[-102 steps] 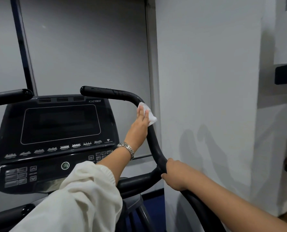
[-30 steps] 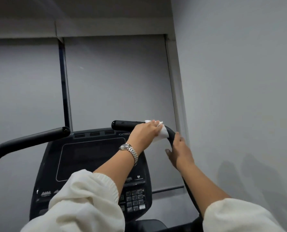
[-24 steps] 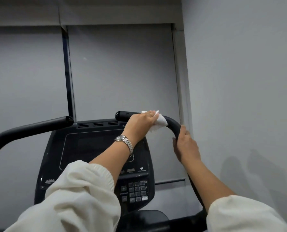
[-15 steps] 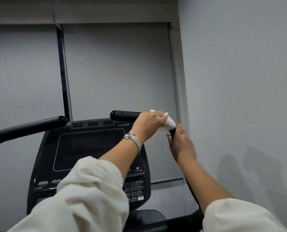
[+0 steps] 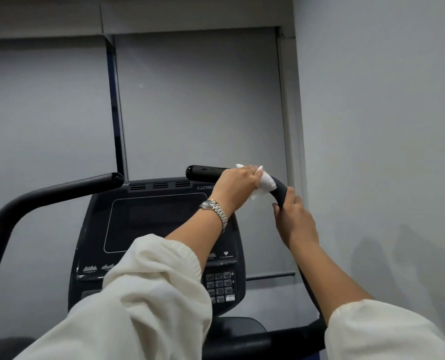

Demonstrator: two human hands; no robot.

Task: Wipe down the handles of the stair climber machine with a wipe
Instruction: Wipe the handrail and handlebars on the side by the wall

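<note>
The stair climber's black right handle (image 5: 206, 172) curves from a stubby top end down past the console. My left hand (image 5: 238, 189), with a silver watch on the wrist, presses a crumpled white wipe (image 5: 264, 184) around the bend of that handle. Just below the wipe, my right hand (image 5: 293, 220) grips the same handle on its downward run. The black left handle (image 5: 60, 192) arcs across the left side, untouched.
The dark console (image 5: 154, 222) with a blank screen and a keypad (image 5: 220, 285) sits between the handles. A grey wall (image 5: 372, 126) stands close on the right. Closed grey roller blinds (image 5: 198, 105) hang behind the machine.
Since 3.4 s ago my left hand has carried the wipe up from the handle's vertical part to its top bend. My right hand has climbed the handle to just below the wipe.
</note>
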